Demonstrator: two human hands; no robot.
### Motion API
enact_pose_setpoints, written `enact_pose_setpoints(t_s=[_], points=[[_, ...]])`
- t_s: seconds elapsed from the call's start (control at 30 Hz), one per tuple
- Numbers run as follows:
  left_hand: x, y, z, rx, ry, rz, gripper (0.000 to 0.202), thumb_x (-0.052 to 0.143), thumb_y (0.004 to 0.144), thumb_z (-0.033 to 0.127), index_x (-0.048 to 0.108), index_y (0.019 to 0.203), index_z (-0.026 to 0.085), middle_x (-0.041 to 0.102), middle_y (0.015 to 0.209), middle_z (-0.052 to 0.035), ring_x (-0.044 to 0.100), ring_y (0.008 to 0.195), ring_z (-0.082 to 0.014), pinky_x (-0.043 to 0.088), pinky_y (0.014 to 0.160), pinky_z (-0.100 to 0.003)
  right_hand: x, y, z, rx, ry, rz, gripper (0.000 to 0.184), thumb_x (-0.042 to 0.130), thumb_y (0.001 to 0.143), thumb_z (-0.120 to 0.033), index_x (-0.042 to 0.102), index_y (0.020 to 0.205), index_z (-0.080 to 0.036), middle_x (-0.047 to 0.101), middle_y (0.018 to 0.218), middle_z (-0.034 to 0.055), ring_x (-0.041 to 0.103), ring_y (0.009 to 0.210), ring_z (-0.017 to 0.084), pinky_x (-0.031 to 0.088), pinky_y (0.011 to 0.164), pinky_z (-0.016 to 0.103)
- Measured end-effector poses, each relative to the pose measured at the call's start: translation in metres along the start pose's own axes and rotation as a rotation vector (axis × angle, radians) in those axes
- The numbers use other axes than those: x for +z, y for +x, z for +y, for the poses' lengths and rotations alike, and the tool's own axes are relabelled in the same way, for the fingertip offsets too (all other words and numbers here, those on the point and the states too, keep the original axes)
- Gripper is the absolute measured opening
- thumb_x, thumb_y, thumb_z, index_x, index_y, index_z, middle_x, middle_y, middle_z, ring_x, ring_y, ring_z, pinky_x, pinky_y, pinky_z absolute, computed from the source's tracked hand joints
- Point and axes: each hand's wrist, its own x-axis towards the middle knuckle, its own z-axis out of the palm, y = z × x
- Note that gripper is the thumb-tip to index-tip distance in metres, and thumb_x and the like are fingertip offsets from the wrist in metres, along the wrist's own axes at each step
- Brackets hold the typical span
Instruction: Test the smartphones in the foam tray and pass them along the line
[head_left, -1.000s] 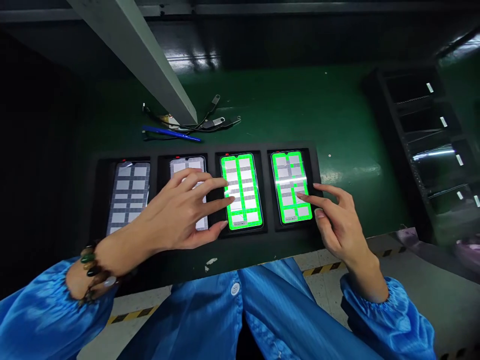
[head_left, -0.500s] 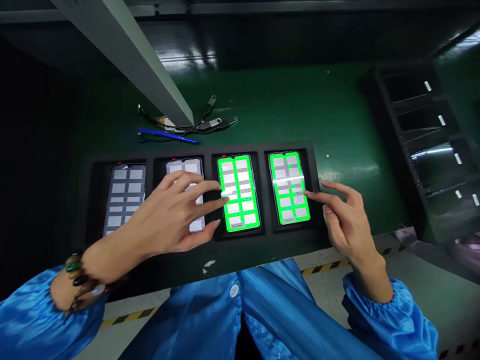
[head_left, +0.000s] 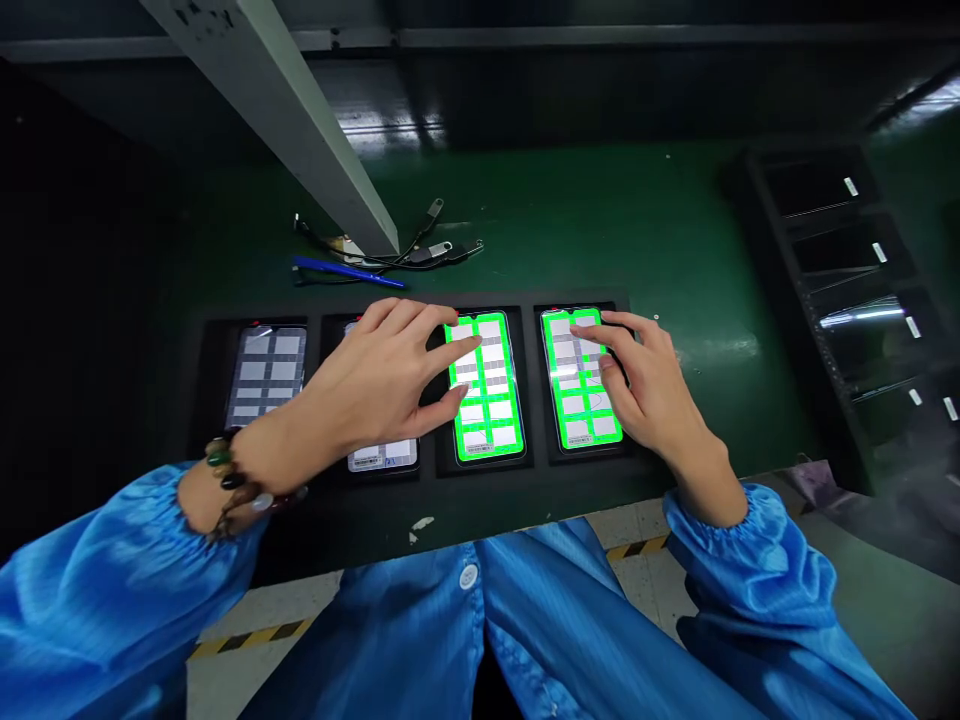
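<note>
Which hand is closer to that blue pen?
Left. The left hand is just this side of the blue pen, not touching; the right hand rests on the rightmost phone, farther right.

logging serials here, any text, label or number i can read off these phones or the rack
No text here can be read.
Strip at the foot of the second phone: too small and blurred.
Strip at the foot of the third phone: too small.
Strip at the foot of the fourth phone: too small.
rack tags: white, no print legible.
</note>
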Motion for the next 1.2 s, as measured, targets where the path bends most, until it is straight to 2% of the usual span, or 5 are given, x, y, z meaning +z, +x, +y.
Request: enact_pose_setpoints(t_s=[0.2,0.53,0.73,0.9,1.2], points=[[0.001,0.004,-0.005,-0.033,-0.019,-0.007,0.052,0.057,0.105,0.045,0.070,0.151,0.021,0.065,0.143,-0.0220,0.063,0.124,-0.0434,0.051,0.106,-0.066,-0.001,0.005,0.004,-0.013,-0.012,0.007,0.044,0.043,0.112,-0.024,0.067,0.149,-0.027,0.068,0.148,0.0150,0.056,0.150,0.038,0.047,0.116,0.061],[0.001,-0.020,0.016,0.147,-0.033,-0.009,0.046,0.058,0.105,0.045,0.078,0.140,0.024,0.071,0.133,-0.0147,0.066,0.113,-0.0351,0.055,0.095,-0.052,-0.003,-0.052,-0.006,-0.121,0.014,0.012,0.054,0.049,0.105,-0.010,0.063,0.153,-0.029,0.074,0.134,0.0117,0.062,0.143,0.037,0.053,0.109,0.057],[-0.002,-0.032,0.009,0.086,0.001,0.058,0.039,0.057,0.105,0.042,0.081,0.128,0.023,0.072,0.125,-0.0127,0.068,0.111,-0.0332,0.057,0.091,-0.053,0.006,-0.039,-0.025,-0.155,0.010,-0.026,0.061,0.047,0.102,-0.009,0.058,0.158,-0.031,0.075,0.136,0.0103,0.062,0.142,0.036,0.051,0.112,0.060],[-0.007,-0.041,0.007,0.047,0.006,0.021,0.036,0.058,0.104,0.041,0.081,0.128,0.027,0.073,0.125,-0.0103,0.066,0.107,-0.0306,0.055,0.089,-0.051,0.003,-0.040,-0.018,-0.093,-0.002,0.005,0.055,0.048,0.103,-0.009,0.064,0.151,-0.029,0.077,0.128,0.0103,0.060,0.145,0.036,0.048,0.115,0.061],[0.005,0.001,0.022,0.191,-0.009,-0.005,0.051,0.056,0.106,0.048,0.077,0.141,0.020,0.071,0.125,-0.0158,0.065,0.109,-0.0344,0.054,0.093,-0.052,-0.012,-0.059,0.000,0.046,-0.049,0.083,0.045,0.047,0.106,-0.012,0.069,0.143,-0.026,0.075,0.131,0.0111,0.060,0.146,0.037,0.048,0.114,0.060]])
